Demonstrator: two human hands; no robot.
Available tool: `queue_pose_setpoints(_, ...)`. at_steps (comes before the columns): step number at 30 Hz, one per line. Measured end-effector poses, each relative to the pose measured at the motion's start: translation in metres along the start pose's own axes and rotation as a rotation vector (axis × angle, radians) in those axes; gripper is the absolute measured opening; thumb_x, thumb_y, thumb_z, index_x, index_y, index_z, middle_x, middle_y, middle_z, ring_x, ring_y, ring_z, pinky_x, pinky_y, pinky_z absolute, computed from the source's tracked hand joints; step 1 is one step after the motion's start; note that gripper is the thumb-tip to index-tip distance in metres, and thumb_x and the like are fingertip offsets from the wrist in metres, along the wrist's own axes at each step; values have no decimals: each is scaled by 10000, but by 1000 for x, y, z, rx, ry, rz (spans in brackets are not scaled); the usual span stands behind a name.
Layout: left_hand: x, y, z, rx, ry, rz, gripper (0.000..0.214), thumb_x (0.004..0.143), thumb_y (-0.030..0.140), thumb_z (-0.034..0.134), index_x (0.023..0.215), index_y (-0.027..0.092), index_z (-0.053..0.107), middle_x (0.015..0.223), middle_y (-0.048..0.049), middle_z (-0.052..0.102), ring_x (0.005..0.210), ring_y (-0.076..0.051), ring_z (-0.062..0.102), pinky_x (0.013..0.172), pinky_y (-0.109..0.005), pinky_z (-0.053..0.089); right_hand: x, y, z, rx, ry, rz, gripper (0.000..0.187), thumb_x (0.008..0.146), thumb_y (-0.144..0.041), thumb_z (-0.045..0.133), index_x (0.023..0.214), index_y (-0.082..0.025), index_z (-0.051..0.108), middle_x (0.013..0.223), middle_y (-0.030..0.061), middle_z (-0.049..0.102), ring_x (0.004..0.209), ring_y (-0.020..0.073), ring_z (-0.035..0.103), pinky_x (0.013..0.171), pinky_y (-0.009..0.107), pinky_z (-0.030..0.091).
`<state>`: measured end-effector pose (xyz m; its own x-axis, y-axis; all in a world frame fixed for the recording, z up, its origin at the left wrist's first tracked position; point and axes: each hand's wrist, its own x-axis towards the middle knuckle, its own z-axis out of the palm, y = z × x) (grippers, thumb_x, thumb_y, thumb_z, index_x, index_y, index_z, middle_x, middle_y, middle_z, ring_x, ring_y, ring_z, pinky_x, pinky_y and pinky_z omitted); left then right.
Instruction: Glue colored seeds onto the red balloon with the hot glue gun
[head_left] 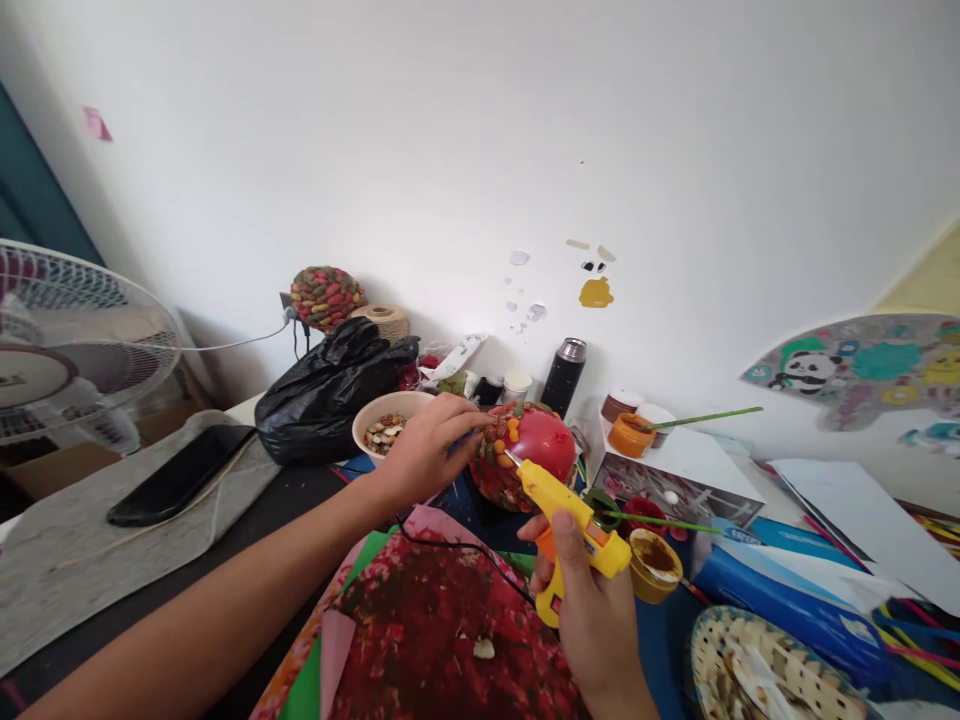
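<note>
A red balloon (546,440) is partly covered with pieces in brown, green and orange, with its bare red side facing right. My left hand (431,450) reaches to the balloon's upper left, fingers bent together at its covered side; what they pinch there is hidden. In my right hand (589,610) is a yellow hot glue gun (562,510), its nozzle pointing up-left close to the orange pieces. The gun's black cord trails left across a red-stained sheet (450,630). Behind my left hand stands a bowl (367,415) of small mixed pieces.
A black plastic bag (330,400), a phone (180,475) and a fan (67,340) are on the left. A finished-looking covered ball (328,297) and a black flask (564,378) stand by the wall. Paint jars (655,568) and a woven basket (772,650) lie right.
</note>
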<state>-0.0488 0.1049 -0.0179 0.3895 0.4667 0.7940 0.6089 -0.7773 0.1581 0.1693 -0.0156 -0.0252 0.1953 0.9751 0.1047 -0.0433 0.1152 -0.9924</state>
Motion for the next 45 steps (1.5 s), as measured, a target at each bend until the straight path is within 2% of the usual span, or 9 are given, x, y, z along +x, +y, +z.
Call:
queue_pose_setpoints(4, -10, -36, -36, 72, 21, -215, 244, 1062, 282, 616, 1188, 224, 817, 1136, -115, 821, 1100, -284, 729, 1008, -436, 578, 0, 1, -1, 2, 20, -26, 741, 900, -898, 692, 792, -171, 790, 539, -11, 558, 467, 135, 518, 457, 241, 387)
queue_pose_setpoints(7, -12, -69, -65, 141, -201, -479, 343, 1048, 389, 573, 1197, 209, 825, 1183, -123, 830, 1150, -307, 727, 1024, -424, 555, -2, 1, -1, -17, 21, -35, 736, 900, -899, 694, 792, -178, 795, 538, -7, 565, 481, 144, 538, 458, 243, 411)
queue_pose_setpoints(10, -11, -92, -80, 139, -370, -537, 282, 952, 391, 655, 1043, 223, 862, 1062, -99, 856, 1011, -300, 758, 906, -368, 555, -5, 1, 1, -17, 12, -43, 727, 887, -897, 713, 787, -183, 804, 544, -5, 569, 495, 144, 545, 461, 237, 428)
queue_pose_setpoints(19, -22, -95, -48, 25, -644, -489, 87, 767, 339, 808, 726, 264, 794, 751, -45, 765, 715, -257, 697, 728, -328, 507, -6, 7, 3, -104, 3, -27, 740, 878, -910, 701, 803, -184, 820, 545, 6, 598, 477, 149, 535, 447, 240, 421)
queue_pose_setpoints(26, -25, -107, -51, 12, -574, -544, 181, 810, 317, 771, 955, 291, 874, 1023, -48, 867, 932, -286, 780, 848, -325, 541, -8, 10, 1, -157, -39, -57, 655, 926, -832, 714, 820, -197, 829, 581, -4, 576, 508, 165, 515, 481, 272, 430)
queue_pose_setpoints(32, -22, -83, -65, -42, -363, -654, 394, 947, 483, 687, 1203, 238, 858, 1081, -65, 874, 914, -284, 780, 841, -340, 573, -7, 8, 3, -192, -53, -126, 666, 952, -831, 687, 798, -203, 845, 586, -2, 570, 533, 166, 500, 534, 285, 449)
queue_pose_setpoints(39, -20, -22, -45, -999, -17, -949, 574, 731, 472, 1014, 1182, 219, 764, 886, -29, 821, 617, -148, 673, 536, -218, 496, -8, 10, 4, -150, -27, -79, 686, 930, -847, 697, 781, -191, 831, 572, -6, 565, 506, 152, 504, 490, 254, 435)
queue_pose_setpoints(42, -21, 1, -29, -1335, 24, -1025, 492, 684, 414, 1070, 972, 196, 736, 838, -26, 786, 580, -113, 646, 502, -192, 479, -8, 10, 3, -122, -10, 2, 703, 920, -868, 684, 816, -189, 829, 576, -7, 572, 493, 152, 508, 471, 251, 431)
queue_pose_setpoints(45, -27, 17, -19, -1493, 30, -1088, 454, 682, 353, 1088, 976, 201, 776, 790, 0, 750, 619, -117, 677, 536, -191, 519, -8, 9, 3, -111, -18, 27, 713, 907, -881, 687, 814, -188, 825, 577, -2, 581, 493, 146, 499, 466, 246, 421)
